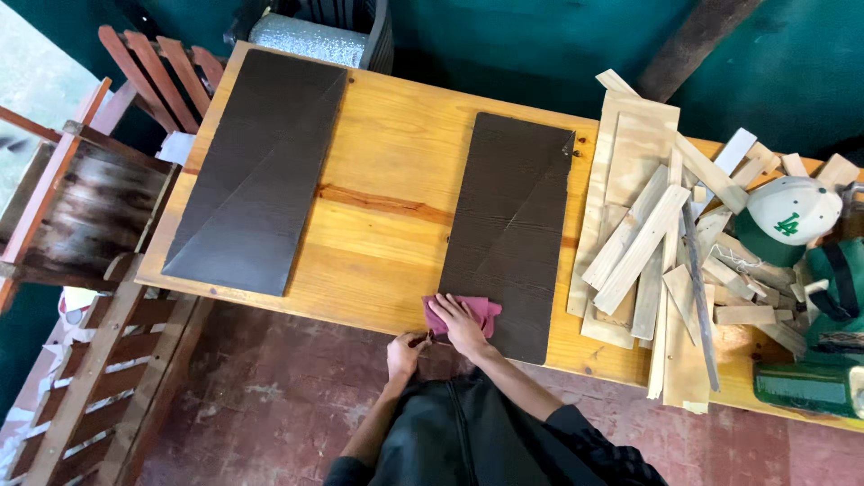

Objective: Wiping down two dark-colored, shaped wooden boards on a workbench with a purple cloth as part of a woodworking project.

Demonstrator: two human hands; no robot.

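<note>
My right hand (457, 324) presses flat on a pink cloth (477, 310) at the near corner of a dark brown wooden panel (513, 216) lying on the yellow wooden table (387, 162). My left hand (405, 351) grips the table's near edge just left of the cloth, fingers curled. A second dark panel (256, 166) lies on the left part of the table, away from both hands.
A pile of light wood offcuts (657, 252) covers the right of the table, with a white and green cap (787, 216) and green objects (823, 378) beyond. Reddish wooden chairs (90, 180) stand to the left. A red-brown floor lies below.
</note>
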